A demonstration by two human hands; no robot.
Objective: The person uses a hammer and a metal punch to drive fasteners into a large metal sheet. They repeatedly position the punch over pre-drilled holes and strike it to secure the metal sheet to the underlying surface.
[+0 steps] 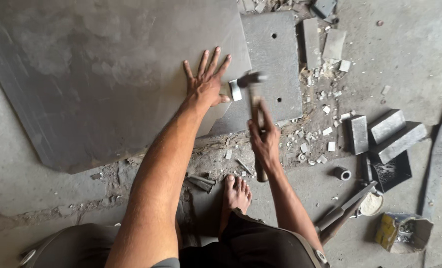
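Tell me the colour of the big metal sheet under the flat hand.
Dull dark grey, with pale dusty smudges; the metal sheet shows in the head view.

Metal blocks (388,133) – a short pipe piece (342,173) – scattered chips (325,131)

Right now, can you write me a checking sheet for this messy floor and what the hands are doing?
Surface: dusty concrete floor, cracked near the sheet's edge.
Job's things: large grey metal sheet; thick drilled steel plate; small metal piece on the sheet's edge.
Clutter: metal offcuts, steel blocks, short pipe ring, long-handled tool, crumpled packet.
Grip: left hand flat on the sheet; right hand holds hammer above the piece.
Cables: nothing seen.
Surroundings: bare foot near the work.
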